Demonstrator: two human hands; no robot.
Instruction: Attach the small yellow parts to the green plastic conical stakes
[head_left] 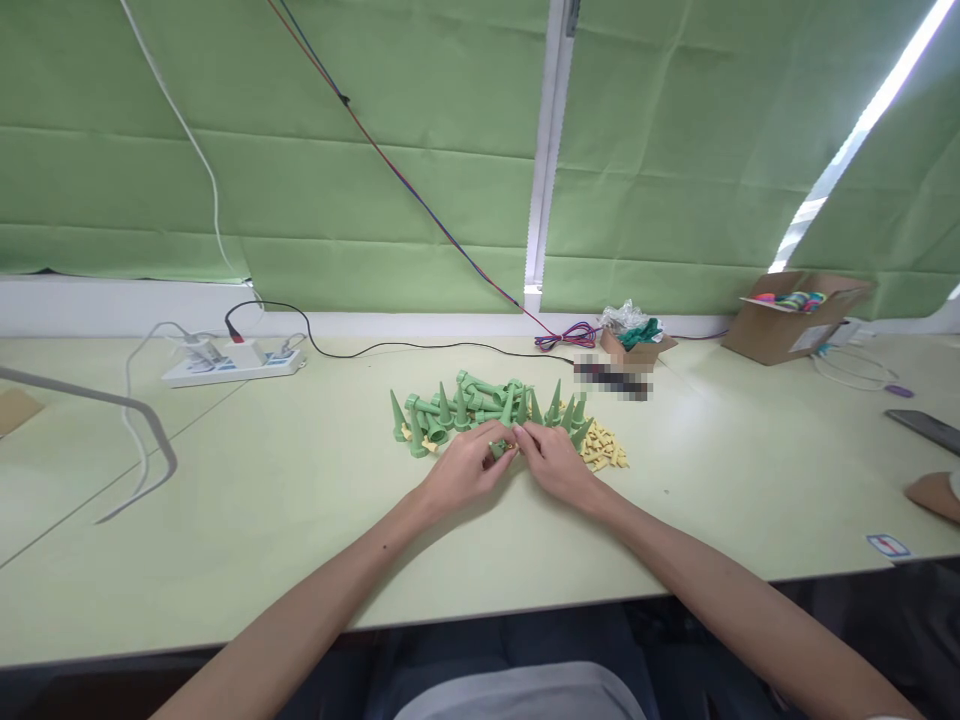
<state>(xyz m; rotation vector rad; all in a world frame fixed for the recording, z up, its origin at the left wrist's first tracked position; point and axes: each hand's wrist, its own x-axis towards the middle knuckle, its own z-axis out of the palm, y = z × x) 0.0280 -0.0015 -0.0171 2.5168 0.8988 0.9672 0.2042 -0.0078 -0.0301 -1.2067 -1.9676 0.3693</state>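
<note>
One green piece (497, 450), small and partly hidden, sits pinched in the left hand (466, 465) above the table's middle. Right hand (553, 458): fingertips drawn together beside it; contents cannot be told. Green cones (397, 415): pointed, several upright, others heaped lying. Yellow bits (604, 447): small, loose pile. Table (300, 540): pale, smooth. Power strip (232, 368): white. Cardboard box (772, 335): open. Blinds (420, 180): green, creased.

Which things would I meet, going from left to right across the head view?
White power strip, left hand, right hand, heap of small yellow pieces, large cardboard box, dark flat device.
</note>
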